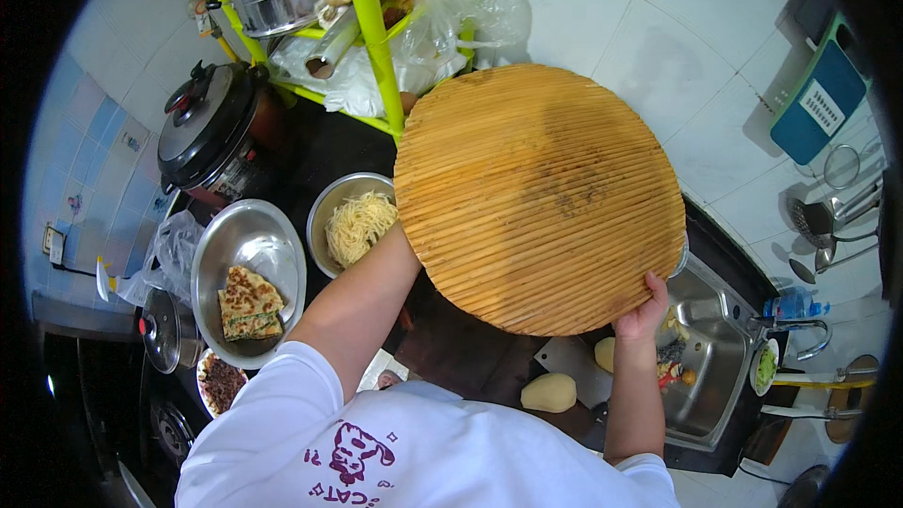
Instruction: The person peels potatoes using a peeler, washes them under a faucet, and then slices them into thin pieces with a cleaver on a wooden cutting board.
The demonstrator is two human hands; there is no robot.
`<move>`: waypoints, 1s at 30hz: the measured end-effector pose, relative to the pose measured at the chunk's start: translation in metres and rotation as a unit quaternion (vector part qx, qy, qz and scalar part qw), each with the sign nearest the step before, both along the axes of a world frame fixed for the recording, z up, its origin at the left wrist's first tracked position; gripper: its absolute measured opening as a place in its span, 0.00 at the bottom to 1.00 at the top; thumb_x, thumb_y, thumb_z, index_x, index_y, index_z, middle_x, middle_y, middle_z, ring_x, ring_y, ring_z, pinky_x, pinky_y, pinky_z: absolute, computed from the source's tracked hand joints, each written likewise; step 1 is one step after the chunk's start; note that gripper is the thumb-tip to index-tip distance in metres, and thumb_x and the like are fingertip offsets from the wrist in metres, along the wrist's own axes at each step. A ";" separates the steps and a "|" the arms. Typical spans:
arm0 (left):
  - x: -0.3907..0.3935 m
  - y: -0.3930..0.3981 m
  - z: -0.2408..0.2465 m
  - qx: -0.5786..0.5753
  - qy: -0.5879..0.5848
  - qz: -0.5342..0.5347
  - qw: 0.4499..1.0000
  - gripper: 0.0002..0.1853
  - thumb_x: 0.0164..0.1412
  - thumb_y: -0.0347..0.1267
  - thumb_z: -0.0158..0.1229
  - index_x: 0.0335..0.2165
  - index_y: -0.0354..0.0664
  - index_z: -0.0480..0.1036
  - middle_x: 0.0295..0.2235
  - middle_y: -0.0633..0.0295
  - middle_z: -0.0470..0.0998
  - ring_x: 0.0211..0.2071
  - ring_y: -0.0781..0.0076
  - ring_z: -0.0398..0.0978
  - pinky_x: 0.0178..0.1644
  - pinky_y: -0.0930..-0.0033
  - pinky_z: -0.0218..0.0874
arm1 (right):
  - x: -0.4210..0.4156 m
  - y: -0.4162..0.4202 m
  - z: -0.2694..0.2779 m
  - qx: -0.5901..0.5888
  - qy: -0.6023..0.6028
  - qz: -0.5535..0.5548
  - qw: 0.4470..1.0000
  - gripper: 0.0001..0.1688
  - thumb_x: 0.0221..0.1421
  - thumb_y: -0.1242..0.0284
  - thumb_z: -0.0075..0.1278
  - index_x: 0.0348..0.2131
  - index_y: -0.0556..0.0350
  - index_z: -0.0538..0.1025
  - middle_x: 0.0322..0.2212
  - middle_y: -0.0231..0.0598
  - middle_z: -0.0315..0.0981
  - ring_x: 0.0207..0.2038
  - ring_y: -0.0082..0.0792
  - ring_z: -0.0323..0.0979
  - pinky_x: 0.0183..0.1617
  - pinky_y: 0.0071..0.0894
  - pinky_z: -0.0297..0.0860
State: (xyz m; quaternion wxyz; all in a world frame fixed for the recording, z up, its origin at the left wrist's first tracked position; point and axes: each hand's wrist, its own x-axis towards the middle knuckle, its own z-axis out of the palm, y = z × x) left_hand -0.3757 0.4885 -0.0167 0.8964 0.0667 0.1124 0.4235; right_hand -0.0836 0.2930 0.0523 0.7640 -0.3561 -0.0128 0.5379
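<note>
A round lid of parallel wooden or bamboo strips (540, 201) fills the middle of the view, raised above the dark counter. My right hand (642, 310) grips its lower right rim, thumb on the upper face. My left forearm runs beneath the lid's left side, and the left hand itself is hidden behind it. Just left of the lid, a steel bowl (317, 201) holds shredded pale strips (361, 227). Two peeled potatoes, one nearer (549, 393) and one partly behind my right forearm (604, 354), lie by a wide metal blade (575, 367).
Left stand a steel basin (204, 261) with flatbread pieces (250, 303), a pressure cooker (211, 130), a lidded pot (164, 331) and a plate of dark food (220, 382). A green rack (374, 35) rises behind. Right is a steel sink (712, 381) holding scraps, with a small dish (765, 367) beside it.
</note>
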 end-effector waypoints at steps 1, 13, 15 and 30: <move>0.001 -0.005 0.004 -0.012 0.029 -0.013 0.999 0.40 0.54 0.60 0.40 0.53 0.39 0.61 0.52 0.48 0.63 0.52 0.49 0.61 0.54 0.49 0.55 | 0.001 -0.002 0.002 0.009 0.011 -0.005 1.000 0.32 0.48 0.69 0.41 0.54 0.56 0.58 0.52 0.48 0.58 0.53 0.48 0.57 0.57 0.50 0.57; -0.018 -0.040 0.026 -0.053 0.256 -0.188 0.947 0.32 0.59 0.52 0.40 0.49 0.38 0.64 0.49 0.49 0.67 0.49 0.55 0.66 0.51 0.55 0.60 | 0.013 0.009 -0.036 0.037 0.026 0.015 0.999 0.32 0.48 0.66 0.40 0.53 0.57 0.60 0.50 0.46 0.62 0.52 0.47 0.61 0.57 0.47 0.57; -0.029 -0.040 0.031 -0.061 0.257 -0.160 0.951 0.30 0.60 0.51 0.40 0.49 0.38 0.65 0.48 0.49 0.68 0.49 0.56 0.66 0.51 0.55 0.61 | 0.013 0.011 -0.038 0.037 0.027 0.016 0.999 0.31 0.50 0.63 0.40 0.53 0.56 0.61 0.50 0.45 0.63 0.52 0.45 0.61 0.56 0.46 0.58; -0.054 -0.023 0.047 0.027 0.141 -0.038 0.989 0.27 0.47 0.25 0.54 0.48 0.29 0.62 0.44 0.47 0.70 0.45 0.56 0.70 0.53 0.57 0.60 | 0.039 0.005 -0.039 -0.072 -0.058 -0.005 0.996 0.30 0.49 0.61 0.41 0.51 0.55 0.63 0.49 0.44 0.62 0.51 0.44 0.60 0.54 0.45 0.58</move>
